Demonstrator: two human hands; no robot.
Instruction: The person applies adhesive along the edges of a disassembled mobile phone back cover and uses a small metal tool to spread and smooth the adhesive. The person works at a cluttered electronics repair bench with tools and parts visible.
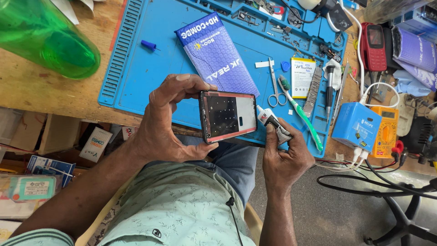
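My left hand (pixel 166 120) grips an opened smartphone body (pixel 227 116) by its long edges, its dark inner face with a red border turned up toward me. My right hand (pixel 284 152) pinches a small glue tube (pixel 272 122), white and black, with its nozzle touching the phone's right edge. Both hands hover just in front of the near edge of the blue repair mat (pixel 150 77).
On the mat lie a blue and white flat package (pixel 216 52), small scissors (pixel 273 89), a green toothbrush (pixel 302 114), a phone battery (pixel 302 76) and a metal file. A green bottle (pixel 43 34) sits far left. A blue box (pixel 356 125), yellow multimeter (pixel 386 132), red phone (pixel 374 45) and cables stand right.
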